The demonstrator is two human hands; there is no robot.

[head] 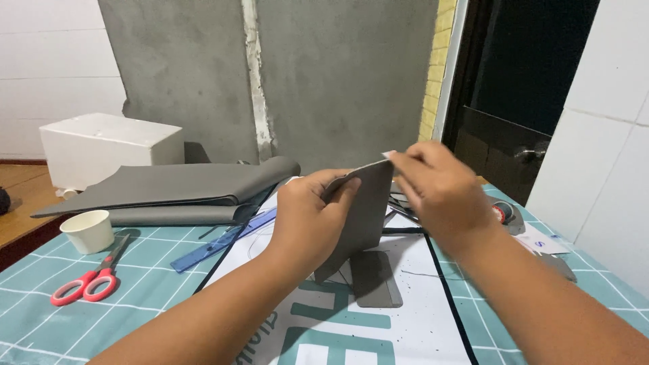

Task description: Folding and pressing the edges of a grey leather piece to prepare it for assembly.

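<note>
I hold a cut piece of grey leather-like material (pixel 362 216) upright above the table. My left hand (pixel 307 216) grips its left edge with fingers curled over the front. My right hand (pixel 436 189) pinches its top right corner. A smaller grey piece (pixel 375 280) lies flat on the white mat (pixel 405 331) directly below.
A roll of grey material (pixel 182 189) lies at the back left, with a white box (pixel 108 149) behind it. A white paper cup (pixel 89 231), red-handled scissors (pixel 91 278) and a blue ruler (pixel 216 243) rest on the teal grid cloth (pixel 40 304). Small tools (pixel 503 213) lie at right.
</note>
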